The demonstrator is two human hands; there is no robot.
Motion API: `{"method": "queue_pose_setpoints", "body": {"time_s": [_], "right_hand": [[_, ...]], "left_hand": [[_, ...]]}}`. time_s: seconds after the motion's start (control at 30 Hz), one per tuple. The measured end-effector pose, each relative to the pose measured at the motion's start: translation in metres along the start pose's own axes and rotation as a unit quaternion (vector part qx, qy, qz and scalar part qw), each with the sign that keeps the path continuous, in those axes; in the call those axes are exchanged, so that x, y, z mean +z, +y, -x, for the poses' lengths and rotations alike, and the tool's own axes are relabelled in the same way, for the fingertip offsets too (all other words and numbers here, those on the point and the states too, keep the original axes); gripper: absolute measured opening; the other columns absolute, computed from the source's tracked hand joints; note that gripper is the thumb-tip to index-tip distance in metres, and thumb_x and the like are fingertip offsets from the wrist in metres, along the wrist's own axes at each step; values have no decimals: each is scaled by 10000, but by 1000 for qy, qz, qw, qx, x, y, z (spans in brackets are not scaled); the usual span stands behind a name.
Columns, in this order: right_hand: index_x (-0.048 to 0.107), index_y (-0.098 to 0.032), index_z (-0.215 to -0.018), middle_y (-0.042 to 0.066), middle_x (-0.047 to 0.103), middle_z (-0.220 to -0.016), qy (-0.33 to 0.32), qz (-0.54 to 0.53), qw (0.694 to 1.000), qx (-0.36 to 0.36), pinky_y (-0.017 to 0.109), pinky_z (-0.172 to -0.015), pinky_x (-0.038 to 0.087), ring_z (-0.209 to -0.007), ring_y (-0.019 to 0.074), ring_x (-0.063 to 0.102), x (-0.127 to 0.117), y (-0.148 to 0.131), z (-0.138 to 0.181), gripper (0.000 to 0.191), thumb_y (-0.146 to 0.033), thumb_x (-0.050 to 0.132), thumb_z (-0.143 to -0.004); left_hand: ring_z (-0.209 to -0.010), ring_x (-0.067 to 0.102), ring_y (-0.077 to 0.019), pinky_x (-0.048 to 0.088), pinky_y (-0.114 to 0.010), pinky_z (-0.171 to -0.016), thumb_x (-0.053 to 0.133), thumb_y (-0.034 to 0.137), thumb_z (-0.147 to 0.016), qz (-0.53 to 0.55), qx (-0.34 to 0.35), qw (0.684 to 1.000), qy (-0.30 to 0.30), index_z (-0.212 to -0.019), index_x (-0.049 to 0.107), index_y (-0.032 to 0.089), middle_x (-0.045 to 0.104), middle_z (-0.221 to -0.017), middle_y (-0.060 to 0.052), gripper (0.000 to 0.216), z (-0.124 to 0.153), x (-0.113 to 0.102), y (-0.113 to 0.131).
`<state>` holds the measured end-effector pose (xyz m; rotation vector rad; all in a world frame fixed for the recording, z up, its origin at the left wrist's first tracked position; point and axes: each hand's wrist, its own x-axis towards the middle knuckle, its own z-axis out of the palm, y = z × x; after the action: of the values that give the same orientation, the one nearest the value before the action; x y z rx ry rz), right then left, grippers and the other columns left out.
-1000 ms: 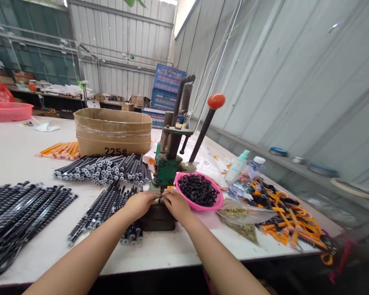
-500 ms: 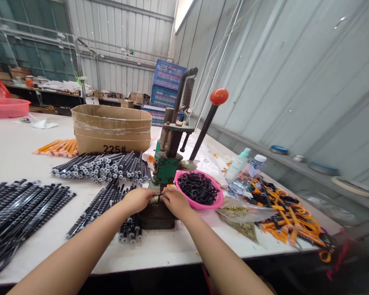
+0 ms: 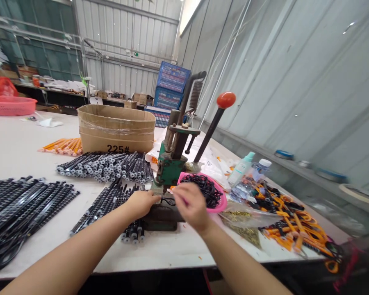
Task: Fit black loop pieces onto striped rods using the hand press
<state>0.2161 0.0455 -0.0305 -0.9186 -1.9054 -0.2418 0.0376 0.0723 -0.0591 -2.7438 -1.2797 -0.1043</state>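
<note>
The left hand [image 3: 140, 204] rests curled against the press [image 3: 171, 172] base, fingertips beside a small black loop [image 3: 168, 200]; any grip can't be told. The right hand [image 3: 190, 206], blurred and open, has left it, now over the pink bowl [image 3: 224, 200].

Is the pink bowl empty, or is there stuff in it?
It's not empty. The pink bowl holds a heap of black loops, piled up inside it.
</note>
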Motion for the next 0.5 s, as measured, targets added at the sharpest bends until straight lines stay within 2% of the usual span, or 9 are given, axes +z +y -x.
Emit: {"method": "queue_pose_setpoints", "body": {"time_s": [0.07,0.13,0.17,0.2,0.23,0.3,0.37,0.43,0.5], "right_hand": [[467,-216,-1035,54,511,-1040,173,-38,983,44,370,-806,403,-985,183,466,-29,1,-45,329,-267,505,-711],[253,-174,-1202,90,345,-1235,211,-103,958,163,375,-820,400,-1090,189,392,-59,9,-100,532,-391,420,-747],[211,-129,-1217,111,343,-1238,169,-139,951,219,359,-801,408,-1073,171,415,-74,15,-126,520,-419,295,-794],[224,-88,-1207,126,387,-1207,96,-177,944,260,341,-772,415,-1012,140,470,-89,20,-148,516,-417,106,-827],[260,-74,-1184,125,432,-1170,51,-223,928,295,318,-746,423,-932,106,519,-103,24,-164,553,-413,14,-823],[430,-98,-1033,60,587,-943,-3,-264,913,312,277,-662,444,-705,49,573,-129,24,-177,526,-402,50,-833],[542,-148,-759,-18,615,-620,-72,-250,928,267,251,-539,454,-520,48,556,-150,11,-164,385,-422,274,-804],[553,-177,-581,-36,570,-460,-251,-201,933,163,238,-451,438,-451,71,541,-161,-11,-133,330,-436,419,-736],[594,-195,-619,-6,603,-518,-446,-130,885,19,243,-460,432,-500,93,553,-157,-35,-94,261,-417,482,-700]], "left_hand": [[-644,580,-205,419,-284,-536,370,129,-709,-9,7,1000,-4,-1047,498,268,591,-794,-59,387,-1,-1,-1],[-652,582,-210,418,-284,-530,372,114,-701,-16,13,1000,-7,-1041,503,262,595,-797,-61,393,-1,-2,-1],[-655,582,-211,417,-283,-528,368,106,-700,-19,16,1000,-8,-1037,507,257,596,-793,-63,394,-2,-2,-1],[-659,582,-212,416,-283,-527,363,100,-700,-20,17,1000,-8,-1035,509,252,597,-791,-64,396,-3,-2,-2],[-664,583,-212,415,-282,-528,360,94,-699,-21,19,1000,-8,-1035,509,250,598,-791,-65,400,-3,-2,-2],[-665,583,-210,415,-281,-527,359,87,-694,-20,21,1000,-6,-1039,506,252,598,-793,-63,409,-4,-1,-3],[-655,583,-208,414,-280,-522,365,90,-688,-17,20,1000,-3,-1040,505,259,598,-799,-60,414,-4,0,-4],[-647,581,-203,412,-276,-518,373,98,-684,-11,22,1000,0,-1039,504,268,596,-801,-55,414,-5,1,-5],[-648,579,-199,411,-272,-520,376,104,-685,-6,26,1000,1,-1038,503,271,593,-799,-51,411,-5,2,-6]]}}
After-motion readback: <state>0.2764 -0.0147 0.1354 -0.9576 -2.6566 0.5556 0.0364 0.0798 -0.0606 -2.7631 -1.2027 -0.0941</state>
